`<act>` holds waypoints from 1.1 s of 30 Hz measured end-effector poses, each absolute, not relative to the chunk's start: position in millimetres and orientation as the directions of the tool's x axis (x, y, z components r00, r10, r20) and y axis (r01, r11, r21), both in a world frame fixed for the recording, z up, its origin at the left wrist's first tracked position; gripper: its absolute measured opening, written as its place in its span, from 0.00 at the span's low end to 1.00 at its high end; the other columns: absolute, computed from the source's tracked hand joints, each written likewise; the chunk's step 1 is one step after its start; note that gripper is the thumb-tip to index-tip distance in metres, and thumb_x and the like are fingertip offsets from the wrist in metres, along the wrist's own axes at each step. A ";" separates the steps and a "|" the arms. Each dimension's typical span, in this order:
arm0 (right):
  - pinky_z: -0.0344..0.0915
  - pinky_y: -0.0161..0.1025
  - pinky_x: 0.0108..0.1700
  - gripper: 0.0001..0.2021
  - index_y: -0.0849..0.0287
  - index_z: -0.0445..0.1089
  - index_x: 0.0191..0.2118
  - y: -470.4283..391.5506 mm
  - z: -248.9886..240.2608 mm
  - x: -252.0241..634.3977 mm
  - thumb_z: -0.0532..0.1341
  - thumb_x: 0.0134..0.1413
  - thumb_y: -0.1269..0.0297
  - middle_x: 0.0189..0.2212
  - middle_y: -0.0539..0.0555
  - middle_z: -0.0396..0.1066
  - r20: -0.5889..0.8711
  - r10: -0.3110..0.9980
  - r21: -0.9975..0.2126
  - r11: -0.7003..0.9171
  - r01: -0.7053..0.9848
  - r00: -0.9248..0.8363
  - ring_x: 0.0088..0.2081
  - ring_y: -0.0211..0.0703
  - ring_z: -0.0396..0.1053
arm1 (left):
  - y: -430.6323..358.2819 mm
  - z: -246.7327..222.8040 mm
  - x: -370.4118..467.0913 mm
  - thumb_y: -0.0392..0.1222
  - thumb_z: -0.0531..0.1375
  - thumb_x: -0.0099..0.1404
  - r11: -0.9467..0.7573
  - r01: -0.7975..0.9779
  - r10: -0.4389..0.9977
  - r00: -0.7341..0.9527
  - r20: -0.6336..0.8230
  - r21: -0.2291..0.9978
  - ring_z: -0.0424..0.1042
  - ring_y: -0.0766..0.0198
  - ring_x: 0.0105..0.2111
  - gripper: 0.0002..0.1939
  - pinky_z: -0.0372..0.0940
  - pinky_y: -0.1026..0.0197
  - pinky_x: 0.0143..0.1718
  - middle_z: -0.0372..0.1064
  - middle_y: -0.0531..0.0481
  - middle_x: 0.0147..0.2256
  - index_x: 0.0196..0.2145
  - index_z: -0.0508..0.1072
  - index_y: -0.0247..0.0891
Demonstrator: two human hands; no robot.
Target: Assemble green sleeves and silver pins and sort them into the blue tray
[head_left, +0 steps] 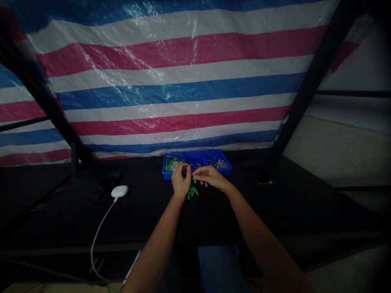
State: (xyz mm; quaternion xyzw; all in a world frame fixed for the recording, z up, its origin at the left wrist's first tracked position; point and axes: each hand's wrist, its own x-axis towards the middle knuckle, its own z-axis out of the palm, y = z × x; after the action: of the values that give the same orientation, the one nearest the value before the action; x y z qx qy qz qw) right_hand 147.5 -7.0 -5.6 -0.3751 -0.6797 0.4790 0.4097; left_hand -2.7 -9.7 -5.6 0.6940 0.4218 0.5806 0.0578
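Working at a distance, I bring my left hand [181, 181] and right hand [210, 178] close together at the front of a three-part blue tray [167, 176] on a black desk [146, 215]. Both are narrowed, as if pinching; I cannot tell what either grips. Small green pieces [192, 191] lie loose just below them, thin metal pieces [218, 163] in the right compartment. Good practice, I judge: steady with one hand, guide lightly with the other, clear of the pile.

hands [181, 183]: 2 | blue tray [168, 176]: 1 | compartments [194, 157]: 3 | white device [119, 191]: 1 | green pieces [192, 190], metal pins [219, 164]: many, uncountable
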 end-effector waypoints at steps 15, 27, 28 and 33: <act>0.58 0.31 0.17 0.19 0.61 0.68 0.32 4.3 -14.8 137.4 0.66 0.36 0.52 0.25 0.53 0.72 0.376 0.925 -0.922 0.379 -0.072 0.057 0.20 0.36 0.66 | -34.4 -10.2 -6.3 0.43 0.52 0.64 -0.704 0.645 0.614 0.344 0.711 0.297 0.67 0.62 0.35 0.09 0.62 0.60 0.38 0.66 0.47 0.34 0.37 0.69 0.38; 0.55 0.30 0.16 0.15 0.60 0.70 0.29 -13.1 -23.2 125.4 0.67 0.35 0.56 0.22 0.51 0.71 0.365 0.930 -0.928 0.360 -0.098 -0.039 0.19 0.35 0.64 | -46.9 -13.2 -17.2 0.43 0.51 0.65 -0.660 0.728 0.605 0.369 0.705 0.186 0.67 0.62 0.34 0.09 0.62 0.59 0.38 0.66 0.48 0.31 0.32 0.68 0.38; 0.55 0.30 0.17 0.15 0.60 0.70 0.29 -16.0 -21.6 125.2 0.67 0.34 0.56 0.22 0.51 0.72 0.362 0.932 -0.929 0.357 -0.098 -0.036 0.19 0.35 0.64 | -46.5 -13.2 -17.7 0.43 0.51 0.65 -0.651 0.733 0.612 0.356 0.706 0.195 0.67 0.63 0.34 0.09 0.62 0.60 0.37 0.66 0.49 0.31 0.32 0.67 0.38; 0.56 0.31 0.19 0.15 0.61 0.69 0.29 -25.9 -18.6 127.3 0.68 0.34 0.56 0.22 0.51 0.71 0.361 0.932 -0.929 0.359 -0.095 -0.011 0.20 0.36 0.65 | -42.9 -13.8 -18.4 0.44 0.51 0.65 -0.622 0.746 0.641 0.310 0.702 0.237 0.65 0.64 0.32 0.09 0.61 0.62 0.35 0.64 0.51 0.29 0.31 0.65 0.38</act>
State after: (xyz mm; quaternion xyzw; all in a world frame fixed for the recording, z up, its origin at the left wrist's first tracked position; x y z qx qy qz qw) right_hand 127.3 -25.9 -18.6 -0.3692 -0.5670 0.4292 0.5983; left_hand -18.4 -42.9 -13.8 0.8067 0.4299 0.4001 -0.0661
